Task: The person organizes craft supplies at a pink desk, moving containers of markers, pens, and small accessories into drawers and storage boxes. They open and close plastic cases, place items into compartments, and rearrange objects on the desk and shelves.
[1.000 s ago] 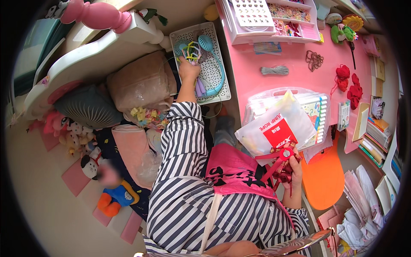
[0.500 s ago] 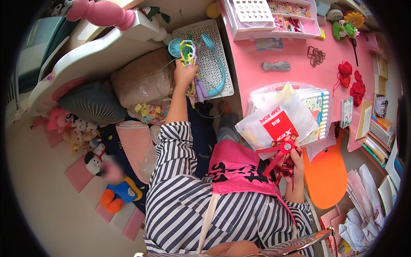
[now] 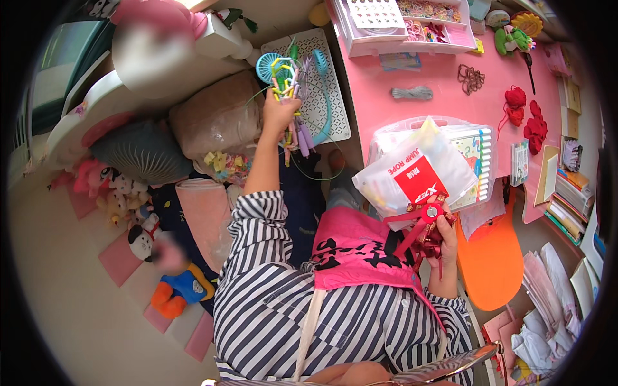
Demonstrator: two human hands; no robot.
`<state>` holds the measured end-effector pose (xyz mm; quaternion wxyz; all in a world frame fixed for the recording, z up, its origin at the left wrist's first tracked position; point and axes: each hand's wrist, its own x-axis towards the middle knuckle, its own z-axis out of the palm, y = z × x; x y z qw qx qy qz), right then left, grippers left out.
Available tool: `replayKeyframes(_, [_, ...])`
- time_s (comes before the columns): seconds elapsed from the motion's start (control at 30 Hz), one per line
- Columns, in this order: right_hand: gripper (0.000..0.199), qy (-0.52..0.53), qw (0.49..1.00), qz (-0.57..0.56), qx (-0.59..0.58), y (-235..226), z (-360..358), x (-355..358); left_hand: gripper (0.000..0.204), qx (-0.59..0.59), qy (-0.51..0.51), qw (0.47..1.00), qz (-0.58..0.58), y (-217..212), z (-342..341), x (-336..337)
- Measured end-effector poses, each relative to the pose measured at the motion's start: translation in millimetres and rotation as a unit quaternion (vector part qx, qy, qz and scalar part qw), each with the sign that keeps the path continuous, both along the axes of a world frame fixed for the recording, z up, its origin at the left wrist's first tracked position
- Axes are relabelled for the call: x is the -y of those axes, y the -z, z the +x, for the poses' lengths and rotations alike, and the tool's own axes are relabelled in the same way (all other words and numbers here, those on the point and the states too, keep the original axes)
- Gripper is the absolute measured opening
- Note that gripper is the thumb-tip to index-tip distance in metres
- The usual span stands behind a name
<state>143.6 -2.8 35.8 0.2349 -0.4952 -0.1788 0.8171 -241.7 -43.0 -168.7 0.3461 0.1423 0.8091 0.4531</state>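
Fingers: the left hand (image 3: 278, 114) is clamped around a bundle of coloured cords (image 3: 293, 96), its fingertips out of sight behind the strands; the right hand (image 3: 443, 239) is curled shut on a red ribbon bow (image 3: 425, 225).
Bundle: yellow, pink, purple and green strands, raised in front of a white perforated tray (image 3: 322, 90) on the floor beside the desk, with a teal round piece at the top and a blue loop hanging to its right.
Bow: held against the chest at the near edge of the pink desk (image 3: 418, 64), its tails trailing over a pink apron (image 3: 357, 248).
Hard to make out: how many cords are in the bundle, and whether they are tangled, cannot be told; the right thumb is masked by ribbon loops.
Containers: a white plastic bag (image 3: 415, 170) with a red label lies on a clear marker case (image 3: 476, 154) of coloured pens; a white organiser (image 3: 402, 22), cut off at the top edge, holds small bright items.
Arms: the left arm is stretched straight forward and up, its striped sleeve (image 3: 254, 225) pushed back to the elbow; the right forearm is bent close to the body.
Around: red yarn flowers (image 3: 524, 116) on the desk, soft toys (image 3: 122, 193) on the floor at left.
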Motion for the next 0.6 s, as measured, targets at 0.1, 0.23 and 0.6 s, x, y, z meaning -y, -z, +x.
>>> replayKeyframes(0.1, [0.055,0.014,1.000,0.003,-0.004,1,-1,2,0.039,0.018,0.008,0.999,0.025,-32,-4,17])
replayKeyframes(0.23, [0.053,-0.022,0.999,0.027,-0.038,2,6,-2,0.027,0.070,-0.001,0.997,0.040,-89,-3,58])
replayKeyframes(0.6, [0.036,-0.096,0.978,0.149,-0.111,-1,22,1,0.034,-0.010,-0.135,0.984,0.119,-202,39,251])
